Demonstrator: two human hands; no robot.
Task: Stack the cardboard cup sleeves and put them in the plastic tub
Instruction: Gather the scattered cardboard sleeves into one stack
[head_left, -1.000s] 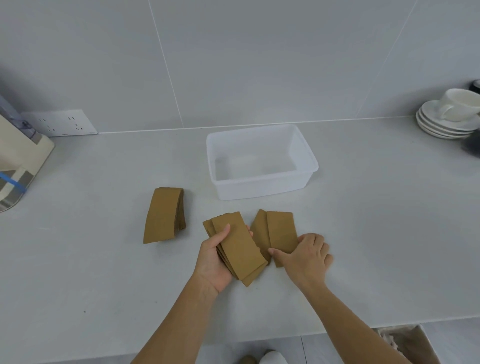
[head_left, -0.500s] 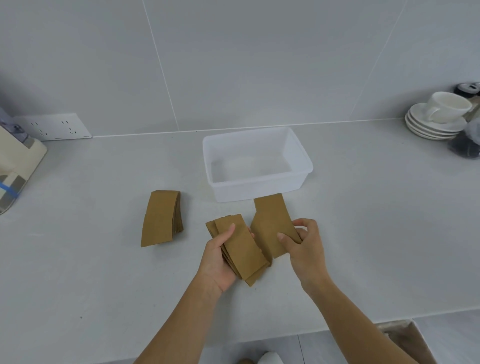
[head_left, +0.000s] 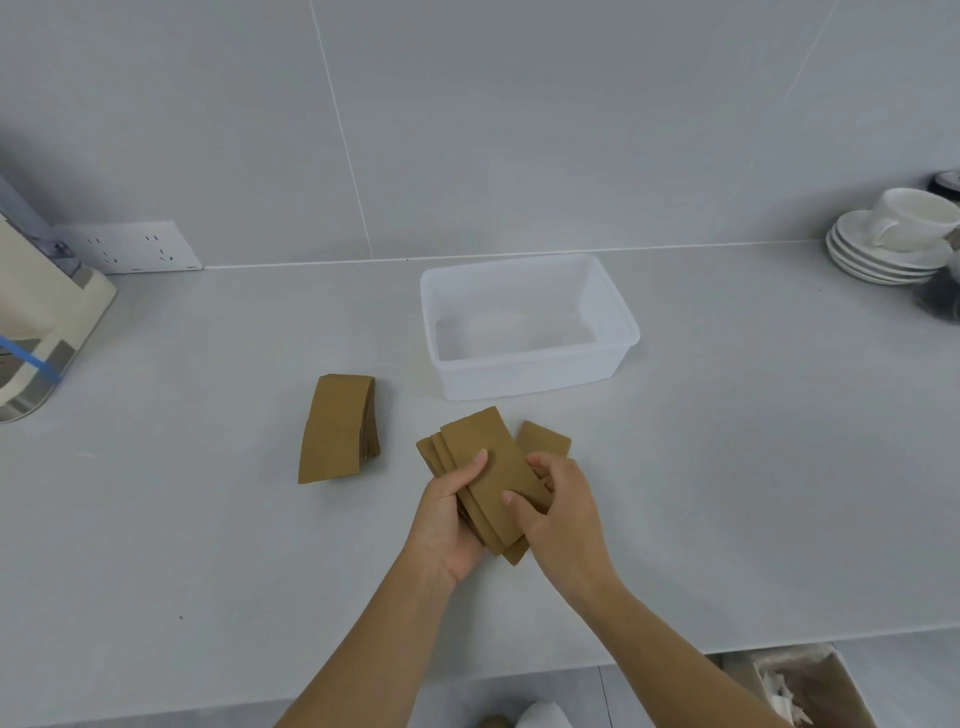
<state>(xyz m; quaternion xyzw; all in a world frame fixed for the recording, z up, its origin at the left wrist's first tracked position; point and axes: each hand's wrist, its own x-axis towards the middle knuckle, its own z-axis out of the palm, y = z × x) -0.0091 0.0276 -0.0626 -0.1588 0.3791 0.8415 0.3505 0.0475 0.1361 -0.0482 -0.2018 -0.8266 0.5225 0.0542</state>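
A fanned bundle of brown cardboard cup sleeves (head_left: 480, 457) sits in my left hand (head_left: 449, 519), thumb pressed on top. My right hand (head_left: 558, 512) grips the same bundle at its right edge, thumb on the top sleeve. One more sleeve (head_left: 545, 439) lies flat on the counter just behind my right hand. A separate neat stack of sleeves (head_left: 337, 428) rests on the counter to the left. The clear plastic tub (head_left: 530, 371) stands empty behind the bundle.
A wall socket (head_left: 130, 249) and a cream appliance (head_left: 41, 322) are at the far left. Stacked white saucers with a cup (head_left: 893, 239) stand at the far right. A cardboard box (head_left: 800, 686) sits on the floor below the counter's front edge.
My right hand lifted a sleeve from the counter pile and brought it left onto the bundle in my left hand. One sleeve stays on the counter.
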